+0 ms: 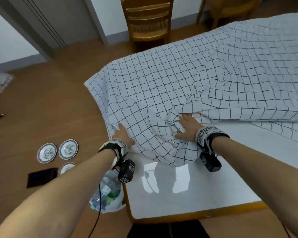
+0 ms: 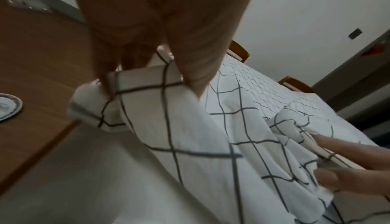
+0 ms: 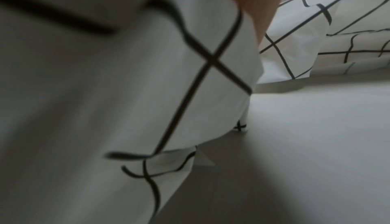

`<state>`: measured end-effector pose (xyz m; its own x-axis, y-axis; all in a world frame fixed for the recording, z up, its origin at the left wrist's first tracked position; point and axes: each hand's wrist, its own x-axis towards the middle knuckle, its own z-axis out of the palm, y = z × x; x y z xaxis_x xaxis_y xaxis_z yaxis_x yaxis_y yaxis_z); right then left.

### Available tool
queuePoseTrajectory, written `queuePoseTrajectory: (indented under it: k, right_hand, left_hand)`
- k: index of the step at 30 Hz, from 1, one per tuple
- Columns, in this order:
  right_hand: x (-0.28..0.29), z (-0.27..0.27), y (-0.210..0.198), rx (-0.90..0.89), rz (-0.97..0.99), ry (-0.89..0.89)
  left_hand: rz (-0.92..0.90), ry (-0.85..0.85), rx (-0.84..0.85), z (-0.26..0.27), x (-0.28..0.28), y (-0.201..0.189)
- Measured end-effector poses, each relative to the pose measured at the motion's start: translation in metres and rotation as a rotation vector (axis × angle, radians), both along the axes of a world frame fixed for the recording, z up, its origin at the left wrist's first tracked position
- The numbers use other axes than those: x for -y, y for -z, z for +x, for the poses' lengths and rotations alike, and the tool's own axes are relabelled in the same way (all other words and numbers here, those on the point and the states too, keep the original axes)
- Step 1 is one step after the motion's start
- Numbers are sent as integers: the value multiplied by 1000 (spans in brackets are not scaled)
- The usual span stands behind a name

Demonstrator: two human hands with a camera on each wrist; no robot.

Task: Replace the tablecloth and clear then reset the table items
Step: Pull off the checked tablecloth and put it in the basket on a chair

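A white tablecloth (image 1: pixel 179 79) with a dark grid lies crumpled over the far part of the white table (image 1: pixel 205 186); its near edge is bunched. My left hand (image 1: pixel 122 134) lies on the cloth's left edge at the table's side, fingers straight. In the left wrist view a fold of the cloth (image 2: pixel 190 127) rises between the fingers and thumb of that hand (image 2: pixel 154 84). My right hand (image 1: pixel 186 127) presses flat on the bunched cloth, fingers spread. The right wrist view shows only blurred cloth (image 3: pixel 126 77) and bare table.
Three patterned plates (image 1: pixel 68 149) sit on the wooden floor at the left, beside a black flat object (image 1: pixel 41 176). A clear bag of bottles (image 1: pixel 108 191) leans by the table's near-left corner. A wooden chair (image 1: pixel 147 21) stands beyond the table.
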<state>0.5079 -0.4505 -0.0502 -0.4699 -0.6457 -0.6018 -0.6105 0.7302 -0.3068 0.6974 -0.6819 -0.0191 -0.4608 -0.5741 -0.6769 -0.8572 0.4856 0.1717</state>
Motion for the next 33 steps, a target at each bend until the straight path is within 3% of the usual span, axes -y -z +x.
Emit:
queuePoseTrajectory:
  k: [4, 9, 12, 18, 22, 24, 29, 33]
  right_hand:
    - [-14, 4, 8, -12, -8, -14]
    - [-31, 9, 14, 10, -18, -16]
    - [-46, 14, 11, 27, -69, 25]
    - [-83, 26, -6, 75, -158, 134]
    - [-113, 43, -12, 160, -298, 257]
    - [-124, 55, -13, 175, -363, 219]
    - [-122, 74, 2, -101, -150, -97]
    - [-104, 56, -11, -102, -208, 63]
  left_hand:
    - [-88, 157, -240, -31, -12, -1]
    - [5, 238, -606, -95, -53, -15]
    - [133, 227, -673, -127, -91, -25]
    - [242, 436, -390, -134, -132, 2]
    - [216, 583, -215, -139, -140, 18]
    - [198, 627, -140, -143, -145, 17]
    - [177, 693, -94, -147, -146, 19]
    - [186, 749, -47, -137, -138, 15]
